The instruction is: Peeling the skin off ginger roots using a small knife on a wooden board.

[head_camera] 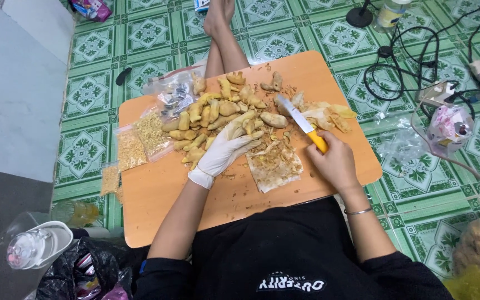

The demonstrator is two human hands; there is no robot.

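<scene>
Nearest the camera, the person's black shirt (284, 261), with pale print low on its front, is filling the bottom of the view, and the orange bench (156, 194) is lying across the lap beyond it. Going from the left, a clear lidded jar (34, 247) and a black bag (84, 272) are sitting at eight o'clock off the bench, on the green patterned floor (90, 89). Three small clear bags of yellowish crumbs (140, 141) are lying at the bench's nine o'clock edge, flat and rectangular, and a clear bag of grey and dark bits (174, 99) is resting at eleven o'clock. The left hand (226, 150), in a white glove, is lying palm down with fingers spread and loosely curled on the near side of the pile of yellow root pieces (218, 111) at the bench's centre, pressing on pieces, not closed round any. These pieces are looking knobbly, firm and light, probably damp and slippery where peeled, so the thick middle of a piece seems the surest hold. A square of paper with peelings (276, 164) is lying just right of the glove, at six o'clock from the pile. The right hand (334, 161), bare, is wrapping closed round the yellow handle of a knife (301, 122), whose blade is pointing to eleven o'clock over the pile. Further right, at two o'clock, black cables (412, 55) and a crumpled pink-and-white packet (450, 126) are lying on the floor.
</scene>
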